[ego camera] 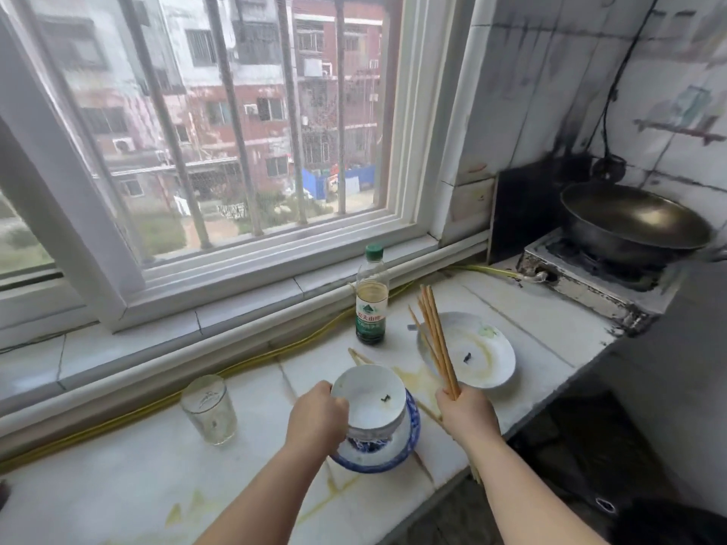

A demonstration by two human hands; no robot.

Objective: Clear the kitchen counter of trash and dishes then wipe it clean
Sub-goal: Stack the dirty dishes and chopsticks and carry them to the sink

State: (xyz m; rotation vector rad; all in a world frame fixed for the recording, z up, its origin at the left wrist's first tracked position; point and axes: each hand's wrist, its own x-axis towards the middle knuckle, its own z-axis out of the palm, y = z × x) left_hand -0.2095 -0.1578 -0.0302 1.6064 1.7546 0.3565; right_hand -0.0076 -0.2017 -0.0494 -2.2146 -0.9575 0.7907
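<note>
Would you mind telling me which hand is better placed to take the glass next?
Left, probably: the glass stands nearest the left hand, which holds a white bowl; the right hand grips chopsticks on the far side.

Both bare forearms are reaching forward. The left hand (318, 411) is gripping a white bowl (371, 399) by its rim; the right hand (468, 413) is clenching a bundle of chopsticks (438, 336).

Tilted white bowl (371, 403) inside blue-patterned bowl (412, 426), near counter (118, 485) front edge. Bundled chopsticks (437, 340) raised over soiled white plate (491, 371) toward right edge. Counter yellow-stained.
</note>
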